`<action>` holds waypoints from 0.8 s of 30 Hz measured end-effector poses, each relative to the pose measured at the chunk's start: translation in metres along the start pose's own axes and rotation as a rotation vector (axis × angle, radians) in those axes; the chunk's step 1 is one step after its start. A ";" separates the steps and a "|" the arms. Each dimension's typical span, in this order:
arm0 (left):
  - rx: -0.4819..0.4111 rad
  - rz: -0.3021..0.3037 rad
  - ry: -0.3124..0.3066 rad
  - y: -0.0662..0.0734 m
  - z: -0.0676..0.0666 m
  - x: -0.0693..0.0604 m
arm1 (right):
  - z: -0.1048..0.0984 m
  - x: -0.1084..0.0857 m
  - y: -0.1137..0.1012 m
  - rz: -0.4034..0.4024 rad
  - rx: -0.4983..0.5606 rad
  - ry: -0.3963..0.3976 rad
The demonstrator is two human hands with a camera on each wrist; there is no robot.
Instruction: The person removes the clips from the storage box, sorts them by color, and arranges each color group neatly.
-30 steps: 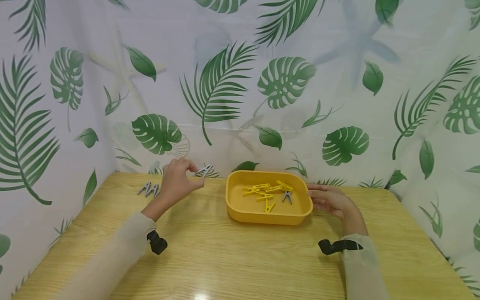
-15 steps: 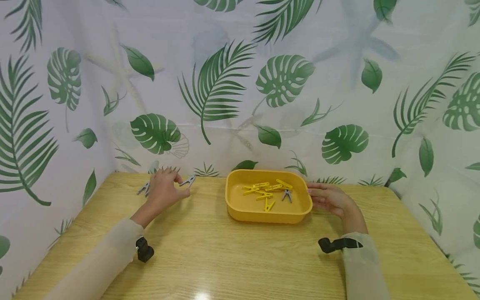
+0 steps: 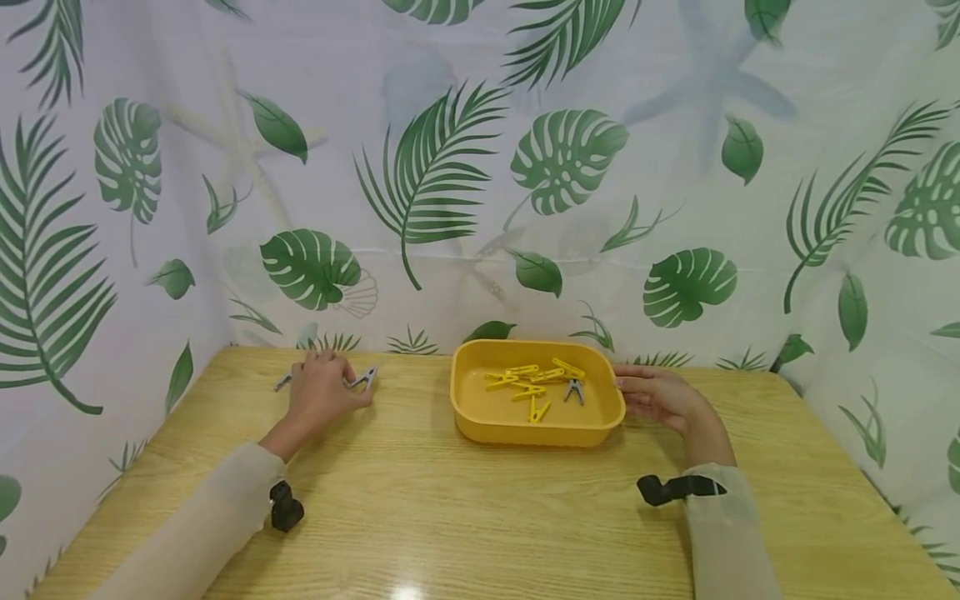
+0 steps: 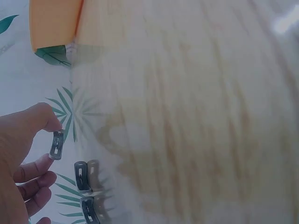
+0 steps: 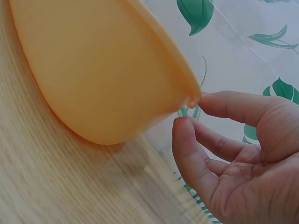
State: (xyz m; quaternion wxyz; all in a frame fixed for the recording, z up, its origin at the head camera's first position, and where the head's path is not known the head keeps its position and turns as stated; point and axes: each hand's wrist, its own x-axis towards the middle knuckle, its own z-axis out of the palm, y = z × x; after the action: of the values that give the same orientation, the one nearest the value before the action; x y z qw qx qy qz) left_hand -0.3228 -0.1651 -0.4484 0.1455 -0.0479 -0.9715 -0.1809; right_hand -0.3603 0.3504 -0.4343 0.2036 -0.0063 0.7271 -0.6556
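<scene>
My left hand pinches a grey clothespin between thumb and finger, at the table's back left; the left wrist view shows this clothespin upright between the fingertips. Beside it two more grey clothespins stand on the table, mostly covered by the hand in the head view. On the right, my right hand touches the right end of the yellow bin, fingers fairly straight; in the right wrist view one digit meets the rim. Several yellow clothespins and one grey clothespin lie inside the bin.
The wooden table reaches back to a white leaf-patterned cloth, which also hangs at both sides. The bin stands near the back edge. A black wrist camera sits on the left sleeve, another on the right.
My left hand has moved left and lower with the grey clothespin, closer to the grey ones on the table. My right hand and the bin have stayed in place.
</scene>
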 end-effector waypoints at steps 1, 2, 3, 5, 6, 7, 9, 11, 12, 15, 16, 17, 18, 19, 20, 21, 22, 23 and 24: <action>0.003 -0.004 -0.009 0.000 0.000 0.000 | 0.000 0.000 0.000 0.000 -0.001 -0.001; 0.007 -0.008 -0.016 0.000 0.001 -0.001 | -0.001 0.000 0.000 0.001 0.001 -0.002; 0.008 -0.013 -0.021 0.000 0.002 -0.001 | -0.001 0.000 0.000 0.001 0.003 -0.003; 0.008 -0.019 -0.027 0.000 0.003 -0.001 | -0.001 0.000 0.001 0.003 0.011 -0.004; 0.009 -0.023 -0.029 0.000 0.004 0.000 | -0.001 0.000 0.000 0.003 0.015 -0.005; 0.009 -0.028 -0.028 0.000 0.004 0.000 | -0.001 0.000 0.000 0.003 0.019 -0.004; 0.008 -0.042 -0.027 -0.001 0.006 0.001 | -0.001 -0.001 0.000 0.004 0.023 -0.003; 0.002 -0.060 -0.031 -0.001 0.007 0.001 | -0.001 -0.001 0.000 0.005 0.023 0.001; 0.000 -0.072 -0.035 -0.002 0.007 0.001 | -0.001 -0.001 0.000 0.006 0.021 0.002; -0.004 -0.099 -0.055 -0.002 0.008 0.002 | 0.000 -0.002 -0.001 0.005 0.020 0.000; -0.003 -0.106 -0.063 -0.002 0.008 0.002 | 0.000 -0.002 -0.001 0.005 0.020 0.000; 0.001 -0.111 -0.069 -0.002 0.008 0.002 | 0.000 -0.002 -0.001 0.005 0.020 0.001; 0.002 -0.115 -0.075 -0.003 0.008 0.002 | 0.000 -0.002 -0.001 0.005 0.017 -0.002; 0.002 -0.117 -0.080 -0.003 0.009 0.002 | 0.000 -0.002 -0.001 0.005 0.017 -0.002; -0.001 -0.120 -0.084 -0.002 0.009 0.002 | 0.001 -0.003 -0.001 0.004 0.017 -0.003; -0.003 -0.121 -0.085 -0.002 0.009 0.002 | 0.001 -0.003 -0.001 0.008 0.017 0.004; -0.005 -0.122 -0.086 -0.002 0.009 0.002 | 0.001 -0.003 -0.001 0.008 0.016 0.003; -0.007 -0.122 -0.086 -0.001 0.009 0.002 | 0.002 -0.003 -0.002 0.008 0.015 0.004; -0.009 -0.121 -0.085 -0.001 0.009 0.002 | 0.002 -0.004 -0.002 0.009 0.014 0.004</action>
State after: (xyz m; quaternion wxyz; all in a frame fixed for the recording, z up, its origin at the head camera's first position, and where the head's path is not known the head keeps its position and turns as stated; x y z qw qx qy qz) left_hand -0.3270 -0.1626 -0.4566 0.0927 0.0027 -0.9771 -0.1917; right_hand -0.3569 0.3493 -0.4318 0.2052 -0.0005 0.7229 -0.6598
